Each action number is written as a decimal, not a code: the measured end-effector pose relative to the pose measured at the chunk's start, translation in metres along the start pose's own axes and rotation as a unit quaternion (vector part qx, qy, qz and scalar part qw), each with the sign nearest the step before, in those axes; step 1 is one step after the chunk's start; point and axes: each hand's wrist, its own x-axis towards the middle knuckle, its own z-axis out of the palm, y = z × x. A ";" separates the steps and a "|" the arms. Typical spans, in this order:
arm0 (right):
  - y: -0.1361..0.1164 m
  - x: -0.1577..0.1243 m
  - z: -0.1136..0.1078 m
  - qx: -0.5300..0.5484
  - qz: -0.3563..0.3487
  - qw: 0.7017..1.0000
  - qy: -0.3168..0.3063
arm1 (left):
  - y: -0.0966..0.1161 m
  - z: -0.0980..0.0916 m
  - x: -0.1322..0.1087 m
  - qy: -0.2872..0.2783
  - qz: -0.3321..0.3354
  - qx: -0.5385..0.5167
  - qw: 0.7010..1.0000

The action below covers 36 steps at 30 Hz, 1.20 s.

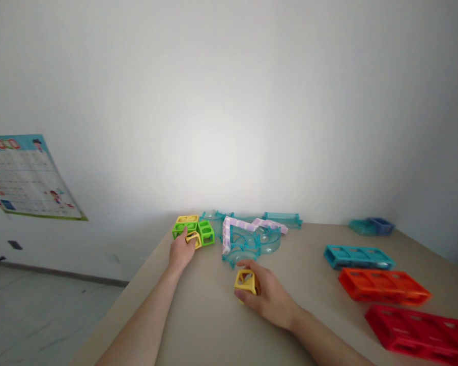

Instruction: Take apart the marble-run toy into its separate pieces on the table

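My right hand [269, 295] grips a yellow open-framed cube block [245, 282] between thumb and fingers, over the near middle of the table. Farther left, my left hand [181, 251] has its fingers closed on another yellow cube block [194, 239]. That block sits against a group of green frame blocks [206, 232]. Behind the green ones lies a yellow frame block [188, 219]. Part of the left-hand block is hidden by the fingers.
Clear teal track pieces [244, 244] and a lilac zigzag strip [232, 223] lie near the wall. On the right are teal [359, 256], orange [383, 285] and red [420, 333] three-cell frames. A blue piece [381, 225] is in the far right corner.
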 end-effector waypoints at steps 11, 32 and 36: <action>-0.006 0.001 -0.001 0.007 0.005 1.000 -0.017 | -0.002 -0.016 -0.006 0.000 -0.055 0.037 0.998; -0.004 0.001 -0.001 0.008 -0.002 1.000 -0.012 | 0.013 -0.035 -0.023 0.222 0.028 -0.081 0.971; -0.004 0.002 0.001 0.024 -0.016 0.999 0.021 | 0.032 -0.033 -0.034 0.095 0.046 -0.423 0.900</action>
